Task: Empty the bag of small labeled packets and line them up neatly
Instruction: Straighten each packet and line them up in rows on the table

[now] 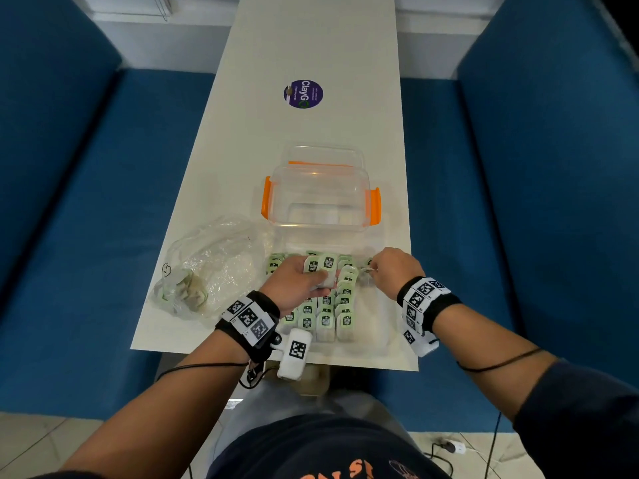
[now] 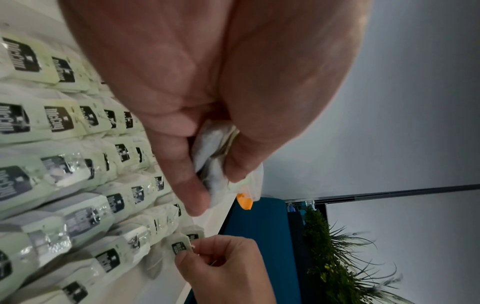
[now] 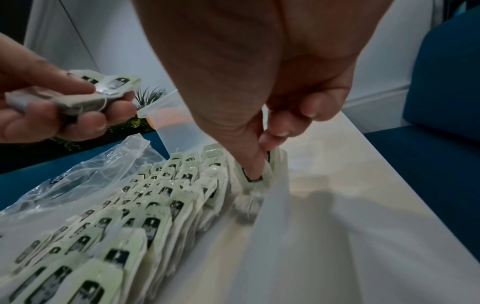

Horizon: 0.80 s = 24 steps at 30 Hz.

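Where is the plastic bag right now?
In the head view the plastic bag lies crumpled on the white table at the person's left, beside the rows of packets and just left of the left hand.

On the table (image 1: 311,46), rows of packets (image 1: 326,316) lie at the near edge; the box (image 1: 320,198) sits just behind them, at twelve o'clock — the bag (image 1: 211,267) at nine o'clock, a sticker (image 1: 303,94) far beyond the box.
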{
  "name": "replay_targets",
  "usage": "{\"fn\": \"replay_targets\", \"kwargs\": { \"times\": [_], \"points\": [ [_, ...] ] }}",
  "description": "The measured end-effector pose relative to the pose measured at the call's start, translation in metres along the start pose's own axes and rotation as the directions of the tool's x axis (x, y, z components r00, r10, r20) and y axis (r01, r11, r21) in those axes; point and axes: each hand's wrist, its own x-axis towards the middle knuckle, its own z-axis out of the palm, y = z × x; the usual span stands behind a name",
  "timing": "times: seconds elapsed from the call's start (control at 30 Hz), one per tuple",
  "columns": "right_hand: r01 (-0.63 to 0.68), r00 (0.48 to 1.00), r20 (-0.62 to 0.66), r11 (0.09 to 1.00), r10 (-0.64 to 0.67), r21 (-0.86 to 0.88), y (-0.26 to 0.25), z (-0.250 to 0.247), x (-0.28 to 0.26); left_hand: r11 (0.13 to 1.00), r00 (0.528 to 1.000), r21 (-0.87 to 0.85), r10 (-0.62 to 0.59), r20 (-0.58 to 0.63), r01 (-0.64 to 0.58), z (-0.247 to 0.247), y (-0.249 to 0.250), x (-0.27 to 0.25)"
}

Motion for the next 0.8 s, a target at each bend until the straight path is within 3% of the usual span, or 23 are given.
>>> {"fn": "replay_targets", "kwargs": {
  "times": [0.2,0.43,0.5,0.57,0.63,0.7,0.8],
  "points": [
    [0.022,0.999,-0.026,0.998,-0.024,-0.060,0.000,-0.003,0.002,0.998,0.999,-0.057,-0.013,-0.033,0.011,0.004,0.001,0.000],
    [0.019,0.995,-0.100,0.992,-0.007,0.127,0.003,-0.017,-0.013,0.998,0.999,-0.049,0.029,-0.037,-0.031,0.007,0.004,-0.003],
    [0.072,0.988,-0.149,0.963,-0.033,0.258,0.000,-0.026,-0.021,0.999,0.999,-0.033,0.038,-0.030,-0.039,0.008,0.004,-0.003],
    [0.152,0.982,-0.175,0.848,-0.071,0.508,-0.007,-0.036,-0.031,0.999,0.999,-0.016,0.045,-0.024,-0.046,0.010,0.006,-0.005],
    [0.171,0.985,-0.146,0.667,-0.094,0.725,-0.015,-0.044,-0.041,0.999,0.999,-0.013,0.049,-0.014,-0.049,0.012,0.008,-0.006],
    [0.159,0.987,-0.119,0.549,-0.108,0.820,-0.022,-0.048,-0.049,0.998,0.998,-0.010,0.061,-0.004,-0.061,0.014,0.011,-0.008],
    [0.174,0.984,-0.132,0.471,-0.123,0.865,-0.027,-0.052,-0.056,0.995,0.995,0.006,0.097,0.002,-0.097,0.017,0.018,-0.012]
  ]
}}
